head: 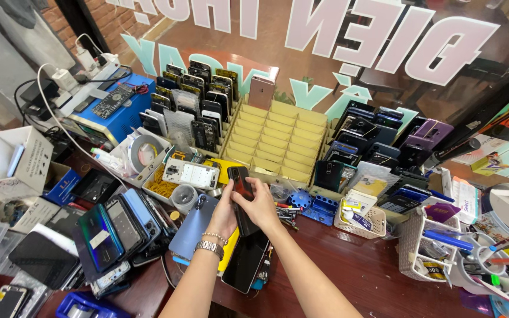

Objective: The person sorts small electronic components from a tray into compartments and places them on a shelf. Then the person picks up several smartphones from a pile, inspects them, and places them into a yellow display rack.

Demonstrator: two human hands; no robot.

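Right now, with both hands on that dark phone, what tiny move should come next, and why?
Probably lift the dark phone a little and tilt it toward the empty cardboard rack just behind it. The left hand and right hand grip it together above the crowded table, and the rack's slots are open while the racks beside it are packed with phones. That is only a guess.

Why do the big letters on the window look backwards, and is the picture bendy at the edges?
In the head view, the window letters read mirrored, seen from behind the glass, which also shows reflections; the wide lens curves the edges; the dark phone in both hands stays sharp and evenly lit.
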